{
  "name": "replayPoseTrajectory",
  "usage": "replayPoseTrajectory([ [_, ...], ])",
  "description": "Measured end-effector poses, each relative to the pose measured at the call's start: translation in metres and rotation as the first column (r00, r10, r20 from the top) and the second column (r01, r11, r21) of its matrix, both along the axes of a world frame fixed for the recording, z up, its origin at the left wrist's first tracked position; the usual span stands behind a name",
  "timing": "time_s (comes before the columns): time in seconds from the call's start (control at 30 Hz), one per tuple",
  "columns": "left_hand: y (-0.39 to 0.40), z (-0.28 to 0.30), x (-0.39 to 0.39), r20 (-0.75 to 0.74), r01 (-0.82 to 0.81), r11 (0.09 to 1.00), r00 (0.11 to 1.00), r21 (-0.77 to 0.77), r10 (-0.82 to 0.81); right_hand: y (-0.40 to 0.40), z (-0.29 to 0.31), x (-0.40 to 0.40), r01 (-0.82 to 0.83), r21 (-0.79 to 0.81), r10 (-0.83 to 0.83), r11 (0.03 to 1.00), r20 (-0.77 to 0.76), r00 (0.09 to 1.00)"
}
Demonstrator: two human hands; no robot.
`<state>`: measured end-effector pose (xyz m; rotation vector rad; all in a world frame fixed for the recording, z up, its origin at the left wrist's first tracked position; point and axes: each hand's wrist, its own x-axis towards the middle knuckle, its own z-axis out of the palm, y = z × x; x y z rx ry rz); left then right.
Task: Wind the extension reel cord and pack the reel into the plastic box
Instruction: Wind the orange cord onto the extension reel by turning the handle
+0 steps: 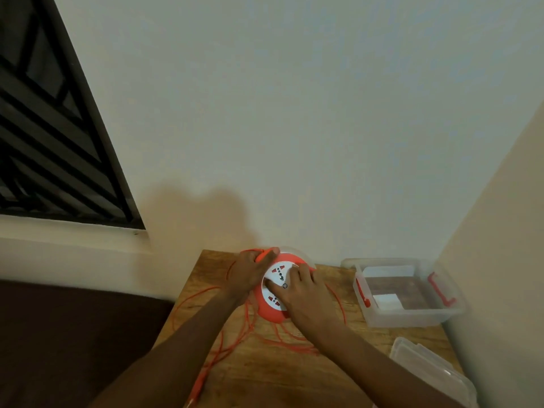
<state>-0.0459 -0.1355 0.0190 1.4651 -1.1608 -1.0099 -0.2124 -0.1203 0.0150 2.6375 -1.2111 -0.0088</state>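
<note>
My left hand [250, 270] has its grip clamped on the orange cord [235, 328] at the reel [272, 295]'s far rim. My right hand [297, 293] presses flat on the reel's white face, fingers apart. The plastic box [409, 315] sits right of the reel on the desk [265, 375].

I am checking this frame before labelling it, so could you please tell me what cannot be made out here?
- Head view: the cord's plug end runs off the bottom edge.
- Part of the reel's socket face lies under the right hand.
- What the left hand pinches at the rim: fingers cover it.
- The lid is cut by the lower right corner.
- White pieces in the plastic box: too blurred.
</note>
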Motion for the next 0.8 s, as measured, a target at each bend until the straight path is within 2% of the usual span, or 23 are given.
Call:
replayPoseTrajectory([
  [0.13, -0.001, 0.002, -0.004, -0.006, 0.001, 1.0, 1.0, -0.022, -0.001, -0.002, 0.007, 0.004, 0.023, -0.014, -0.023, 1.0, -0.05, 0.998],
  [0.33, -0.006, 0.008, -0.005, 0.06, 0.0, 0.999, 0.998, -0.048, 0.003, -0.002, 0.008, 0.005, 0.044, 0.011, -0.044, 0.999, -0.003, 0.999],
  [0.57, 0.0, 0.01, -0.007, -0.068, -0.031, 0.995, 0.997, -0.098, 0.024, -0.001, 0.019, 0.001, 0.039, -0.064, -0.043, 0.997, -0.068, 0.997],
  [0.8, 0.002, 0.016, -0.007, -0.073, -0.009, 0.995, 0.997, -0.097, 0.002, -0.003, 0.031, -0.002, -0.024, -0.049, 0.015, 0.999, -0.177, 0.984],
])
